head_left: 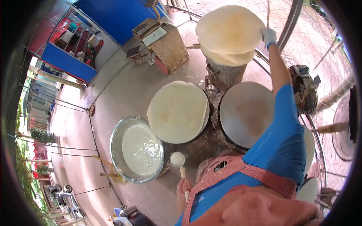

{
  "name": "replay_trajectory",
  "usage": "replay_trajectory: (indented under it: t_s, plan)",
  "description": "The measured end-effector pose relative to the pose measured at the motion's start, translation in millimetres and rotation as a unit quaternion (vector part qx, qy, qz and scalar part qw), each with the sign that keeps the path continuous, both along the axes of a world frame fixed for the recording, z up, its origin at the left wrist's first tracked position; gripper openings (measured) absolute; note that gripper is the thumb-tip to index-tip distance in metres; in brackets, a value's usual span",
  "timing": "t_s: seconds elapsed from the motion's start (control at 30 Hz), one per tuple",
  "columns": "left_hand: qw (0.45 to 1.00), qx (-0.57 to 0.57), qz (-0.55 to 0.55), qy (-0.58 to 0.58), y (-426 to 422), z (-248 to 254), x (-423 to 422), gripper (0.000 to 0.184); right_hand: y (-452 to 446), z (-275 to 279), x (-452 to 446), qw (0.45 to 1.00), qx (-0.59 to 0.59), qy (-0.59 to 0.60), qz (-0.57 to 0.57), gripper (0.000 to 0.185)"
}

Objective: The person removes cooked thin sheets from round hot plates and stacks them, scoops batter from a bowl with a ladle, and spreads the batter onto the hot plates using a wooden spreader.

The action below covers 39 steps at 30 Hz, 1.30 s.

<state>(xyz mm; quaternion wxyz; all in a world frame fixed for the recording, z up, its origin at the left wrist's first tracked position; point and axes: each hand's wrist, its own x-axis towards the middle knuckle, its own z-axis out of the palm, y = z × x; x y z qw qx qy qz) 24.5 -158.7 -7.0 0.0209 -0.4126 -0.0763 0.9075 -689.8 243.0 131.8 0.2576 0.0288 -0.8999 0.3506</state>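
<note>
Hands, two. On my feed, the left hand (184, 185) has its fingers wrapped around the pale, straight handle of one round-bowled ladle (177, 159); the bowl sits just off the right edge of the basin (112, 147). The right hand (269, 37), in a white glove, has its fingers closed on the right edge of the top flatbread (230, 28).

Basins, one: round, shiny, metallic, containing smooth cream-white batter (141, 150).

Griddles, two: round, side by side. I see the right griddle (245, 113) as a matte grey disc with a brownish patch. One thin flatbread (177, 113) covers the left one almost to its edge.

Stacks, one: I cannot count its layers, which overhang the edge of a rough, roughly cylindrical pedestal (225, 75).
</note>
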Motion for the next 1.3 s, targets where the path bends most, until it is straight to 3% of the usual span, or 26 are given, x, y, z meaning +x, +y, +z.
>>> replay_trajectory:
  t_s: [0.07,0.17,0.23,0.27,0.33,0.37,0.4,0.47,0.53,0.6,0.63,0.7,0.83,0.87,0.9,0.97,1.03,1.1,1.13,1.2,1.3]
  plan:
    - [0.998,0.056,0.025,0.032,1,-2,-1,0.02,-23,-68,-9,0.957,-0.28,-0.041,-0.062,0.033]
    - [0.991,0.122,0.018,0.059,8,-12,9,0.019,-53,-164,-32,0.894,-0.415,-0.07,-0.153,0.033]
    - [0.999,-0.052,0.005,-0.015,15,-11,21,0.02,-64,-206,-38,0.842,-0.488,-0.107,-0.204,0.033]
    - [0.998,-0.056,0.009,-0.026,15,-10,25,0.02,-69,-200,-31,0.839,-0.489,-0.12,-0.205,0.033]
    - [0.997,-0.063,-0.017,-0.048,18,-7,36,0.023,-75,-194,-19,0.847,-0.447,-0.138,-0.251,0.032]
    - [0.996,-0.061,-0.013,-0.058,31,12,26,0.023,-60,-220,-37,0.879,-0.383,-0.151,-0.241,0.033]
    - [0.966,-0.125,0.033,-0.223,50,43,-2,0.024,-31,-261,-74,0.941,-0.183,-0.155,-0.239,0.034]
    - [0.904,-0.236,0.038,-0.355,68,62,-31,0.025,-27,-234,-68,0.94,-0.109,-0.197,-0.255,0.038]
    - [0.938,-0.241,0.006,-0.25,66,49,-13,0.025,-3,-257,-80,0.92,0.045,-0.168,-0.351,0.041]
    - [0.941,-0.19,0.066,-0.271,71,80,-41,0.026,-15,-213,-30,0.946,0.137,-0.189,-0.226,0.05]
    - [0.94,-0.166,0.097,-0.282,74,96,-55,0.027,-31,-200,-10,0.962,0.138,-0.166,-0.165,0.054]
    - [0.991,0.041,0.124,-0.039,47,58,-21,0.022,-75,-181,40,0.978,0.147,-0.135,-0.053,0.052]
    - [0.991,0.016,0.117,-0.069,34,51,-9,0.02,-191,-136,216,0.948,0.176,-0.154,0.216,0.038]
    - [0.994,0.024,0.106,-0.023,27,45,-1,0.023,-214,-153,257,0.939,0.17,-0.107,0.278,0.037]
    - [0.995,0.032,0.093,0.024,22,40,9,0.028,-241,-159,298,0.916,0.203,-0.138,0.316,0.034]
    - [0.993,0.077,0.093,-0.01,8,40,25,0.028,-292,-174,363,0.861,0.295,-0.137,0.39,0.038]
    - [0.988,0.118,0.089,-0.041,-9,43,40,0.029,-345,-167,419,0.847,0.305,-0.16,0.406,0.044]
    - [0.994,-0.024,0.02,-0.108,-20,44,60,0.017,-391,-178,452,0.857,0.293,-0.134,0.402,0.048]
    - [0.995,-0.023,0.013,-0.098,-31,29,76,0.017,-409,-186,461,0.865,0.285,-0.11,0.399,0.049]
    - [0.992,0.122,-0.008,-0.04,-53,-15,115,0.032,-433,-193,464,0.863,0.312,-0.104,0.382,0.048]
    - [0.989,0.143,0.021,-0.029,-66,-23,146,0.044,-445,-189,455,0.826,0.367,-0.112,0.412,0.035]
